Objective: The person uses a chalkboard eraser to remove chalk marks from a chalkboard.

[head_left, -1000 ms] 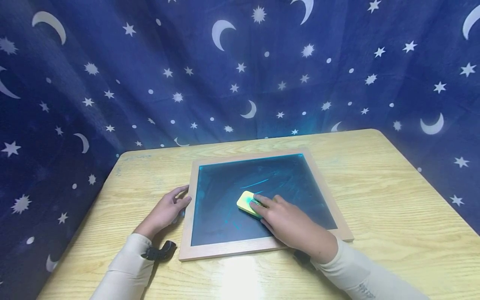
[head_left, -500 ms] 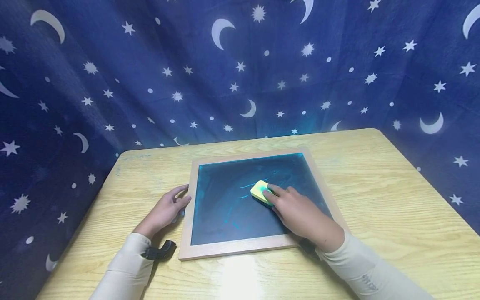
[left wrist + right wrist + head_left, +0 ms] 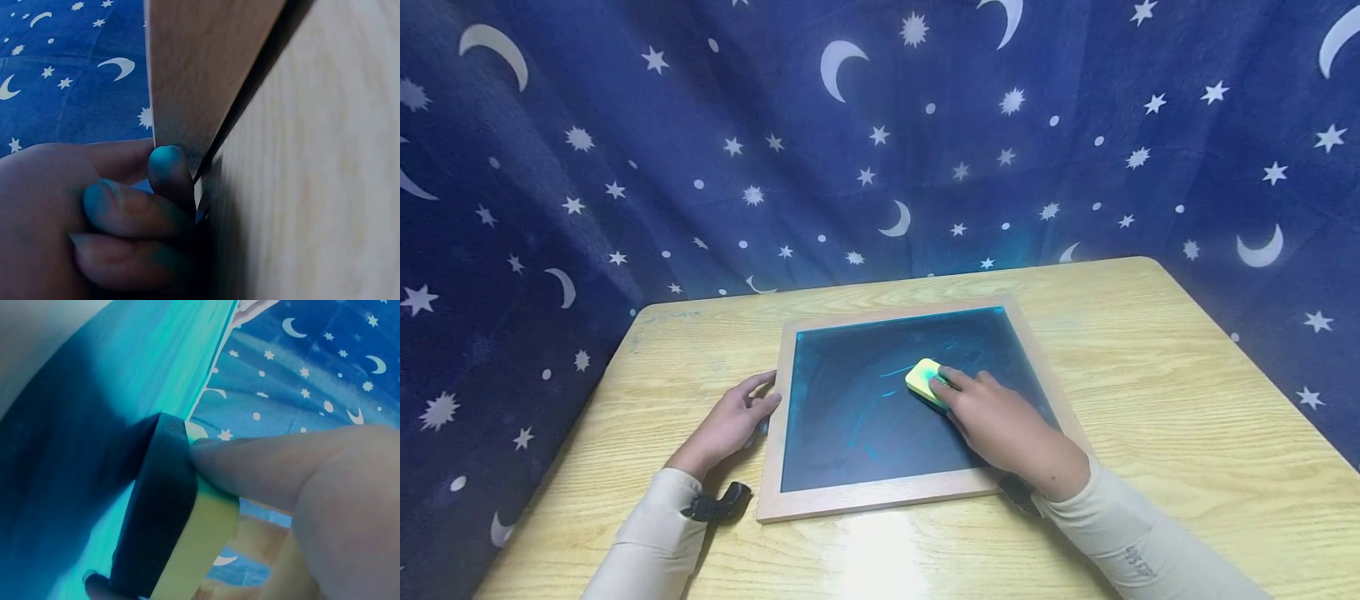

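A wood-framed chalkboard (image 3: 850,417) lies flat on the table, its dark surface hazy with chalk dust and marked by a few thin turquoise lines. On it sits a board eraser (image 3: 921,375), yellow on top with a thick black pad underneath. My right hand (image 3: 1000,417) grips the eraser, thumb and fingers on opposite sides of the yellow body (image 3: 203,544). At the left side of the frame, my left hand (image 3: 726,425) holds the edge. The left wrist view shows curled fingers (image 3: 125,209) dusted turquoise right at the wooden edge (image 3: 200,75).
The wood-grain table (image 3: 1165,400) extends on every side of the chalkboard, with faint blue smudges near its far left corner. A dark blue curtain (image 3: 790,108) with moons and stars hangs behind. A black strap device (image 3: 722,504) sits at the left wrist.
My right hand has slid the eraser up and to the right over the chalkboard, exposing more turquoise lines; the last half second shows only slight motion. My left hand stays in place.
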The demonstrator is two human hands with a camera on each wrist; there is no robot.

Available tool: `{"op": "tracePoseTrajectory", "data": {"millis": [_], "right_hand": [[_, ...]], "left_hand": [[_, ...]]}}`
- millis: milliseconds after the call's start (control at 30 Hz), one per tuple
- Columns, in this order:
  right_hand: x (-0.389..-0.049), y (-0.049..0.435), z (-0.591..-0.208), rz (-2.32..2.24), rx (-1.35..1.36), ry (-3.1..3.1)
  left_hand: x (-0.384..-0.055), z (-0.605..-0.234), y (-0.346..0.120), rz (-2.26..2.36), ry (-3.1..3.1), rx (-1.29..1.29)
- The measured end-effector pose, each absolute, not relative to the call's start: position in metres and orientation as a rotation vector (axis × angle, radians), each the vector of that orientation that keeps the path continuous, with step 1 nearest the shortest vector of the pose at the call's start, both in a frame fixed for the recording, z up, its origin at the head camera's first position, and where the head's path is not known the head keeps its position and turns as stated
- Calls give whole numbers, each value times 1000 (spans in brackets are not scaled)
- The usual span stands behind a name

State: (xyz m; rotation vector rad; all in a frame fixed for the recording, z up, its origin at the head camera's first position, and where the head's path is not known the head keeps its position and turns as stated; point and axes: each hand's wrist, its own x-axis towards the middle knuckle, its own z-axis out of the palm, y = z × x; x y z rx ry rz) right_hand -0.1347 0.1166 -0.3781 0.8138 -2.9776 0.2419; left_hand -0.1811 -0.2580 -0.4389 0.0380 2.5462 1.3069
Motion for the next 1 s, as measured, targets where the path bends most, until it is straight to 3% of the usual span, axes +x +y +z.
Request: {"op": "tracePoseTrajectory", "data": {"millis": [467,1000], "right_hand": [[-125,99,-389,220,1136,-2825],[-119,91,-396,235,1219,-2756]], "left_hand": [[-182,-439,-259,1292,2566,53],[-182,-438,-258,1289,2558,61]]}}
